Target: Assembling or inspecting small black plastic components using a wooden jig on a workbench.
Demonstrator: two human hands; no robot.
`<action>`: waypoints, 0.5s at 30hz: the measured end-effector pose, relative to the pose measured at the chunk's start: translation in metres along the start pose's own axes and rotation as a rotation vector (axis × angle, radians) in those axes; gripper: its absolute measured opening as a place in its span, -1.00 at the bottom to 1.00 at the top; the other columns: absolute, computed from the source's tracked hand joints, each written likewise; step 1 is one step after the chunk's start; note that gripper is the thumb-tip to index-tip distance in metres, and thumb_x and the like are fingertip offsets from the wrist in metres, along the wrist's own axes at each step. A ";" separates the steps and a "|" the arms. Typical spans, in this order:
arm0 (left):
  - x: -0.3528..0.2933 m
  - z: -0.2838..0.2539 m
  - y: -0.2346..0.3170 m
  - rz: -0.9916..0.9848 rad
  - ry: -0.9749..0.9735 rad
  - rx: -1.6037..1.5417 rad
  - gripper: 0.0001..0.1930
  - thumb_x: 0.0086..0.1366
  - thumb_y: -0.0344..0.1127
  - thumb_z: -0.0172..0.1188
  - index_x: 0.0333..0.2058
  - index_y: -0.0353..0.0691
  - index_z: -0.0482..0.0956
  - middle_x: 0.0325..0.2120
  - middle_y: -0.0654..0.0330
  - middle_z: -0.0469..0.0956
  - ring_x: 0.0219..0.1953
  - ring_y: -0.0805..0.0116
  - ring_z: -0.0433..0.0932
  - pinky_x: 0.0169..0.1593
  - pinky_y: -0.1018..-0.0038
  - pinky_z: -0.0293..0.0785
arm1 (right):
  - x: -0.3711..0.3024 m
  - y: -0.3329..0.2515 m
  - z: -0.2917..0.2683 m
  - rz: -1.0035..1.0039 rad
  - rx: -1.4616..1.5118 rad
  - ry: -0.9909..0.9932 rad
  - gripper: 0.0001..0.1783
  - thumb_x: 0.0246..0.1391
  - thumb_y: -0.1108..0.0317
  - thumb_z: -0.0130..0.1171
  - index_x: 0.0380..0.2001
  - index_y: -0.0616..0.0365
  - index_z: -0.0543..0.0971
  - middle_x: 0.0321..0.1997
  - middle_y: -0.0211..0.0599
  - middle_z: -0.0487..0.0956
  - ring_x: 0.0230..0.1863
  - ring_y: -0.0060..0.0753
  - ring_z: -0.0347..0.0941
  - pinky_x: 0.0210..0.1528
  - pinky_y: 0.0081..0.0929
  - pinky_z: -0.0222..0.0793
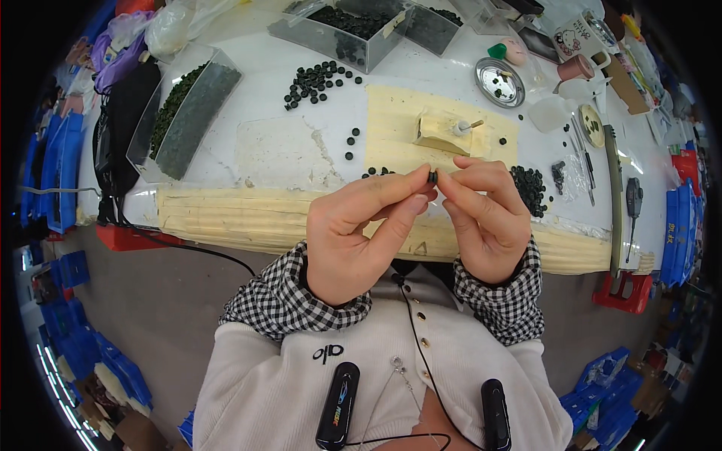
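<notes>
Above the table's near edge, my two hands meet at their fingertips. My left hand (350, 237) pinches a small black round piece (432, 177) between thumb and forefinger. From the other side, the fingertips of my right hand (489, 218) press on the same piece, which they partly cover. Just beyond the hands stands a cream block (438, 135) with a thin brown-tipped peg, on a cream sheet (385, 113). Beside my right hand lies a pile of small black round pieces (529, 192). A few more show behind my left fingers.
More black pieces (316, 83) are scattered farther left. Clear bins (218, 79) of dark pieces stand left and at the back. To the right are a round metal dish (499, 83), tweezers (583, 158) and a mug (579, 41). Cream padding (233, 218) lines the near edge.
</notes>
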State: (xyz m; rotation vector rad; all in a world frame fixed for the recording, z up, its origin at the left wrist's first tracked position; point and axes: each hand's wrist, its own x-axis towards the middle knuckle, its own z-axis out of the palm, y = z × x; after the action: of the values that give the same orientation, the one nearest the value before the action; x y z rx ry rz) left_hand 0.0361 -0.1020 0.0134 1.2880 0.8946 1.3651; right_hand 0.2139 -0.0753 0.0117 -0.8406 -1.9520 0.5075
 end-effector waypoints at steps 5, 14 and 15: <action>0.000 0.001 -0.001 -0.056 0.026 -0.064 -0.72 0.23 -0.63 0.12 -0.07 -0.43 0.53 -0.21 -0.01 0.59 -0.14 0.35 0.59 -0.06 0.56 0.52 | 0.000 -0.001 -0.001 0.015 0.004 -0.014 -0.63 -0.07 0.60 0.24 -0.12 0.13 0.62 -0.27 -0.33 0.55 -0.23 -0.31 0.47 0.06 -0.25 0.37; 0.001 -0.006 -0.008 -0.099 0.065 -0.014 -0.77 0.18 -0.57 0.23 -0.16 -0.44 0.58 -0.28 0.06 0.61 -0.25 0.45 0.59 -0.16 0.60 0.53 | 0.001 -0.003 -0.003 0.008 -0.023 -0.028 -0.64 -0.09 0.62 0.23 -0.15 0.14 0.63 -0.29 -0.33 0.55 -0.24 -0.30 0.48 0.01 -0.27 0.39; 0.002 -0.008 -0.008 -0.093 0.074 0.002 -0.78 0.17 -0.56 0.24 -0.17 -0.44 0.58 -0.30 0.07 0.62 -0.28 0.46 0.59 -0.18 0.60 0.53 | 0.001 -0.004 -0.005 0.023 -0.033 -0.014 -0.64 -0.09 0.63 0.23 -0.15 0.15 0.63 -0.29 -0.32 0.55 -0.24 -0.29 0.47 0.00 -0.28 0.39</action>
State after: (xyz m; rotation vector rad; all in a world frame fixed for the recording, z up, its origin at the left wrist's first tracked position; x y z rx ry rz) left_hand 0.0298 -0.0976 0.0044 1.1889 0.9944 1.3467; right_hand 0.2166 -0.0771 0.0179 -0.8836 -1.9707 0.4970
